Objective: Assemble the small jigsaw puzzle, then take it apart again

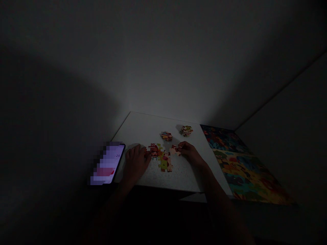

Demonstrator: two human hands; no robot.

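Several joined jigsaw pieces (163, 158) lie on the white tabletop, showing a red barn and a cow on green. At their left edge rests my left hand (135, 159), its thumb and index finger closed about the border of the barn part. My right hand (190, 153) pinches a loose jigsaw piece (175, 150), pale with brown patches, close to the right side of the joined part. Whether that piece touches the others is hard to tell in the dim light.
Behind the hands stand two stacks of jigsaw pieces, a smaller stack (167, 136) and a taller stack (186, 130). A lit phone (116, 165) is at the left edge of the white tabletop (150, 119). Colourful picture sheets (242, 166) lie to the right. Walls rise behind.
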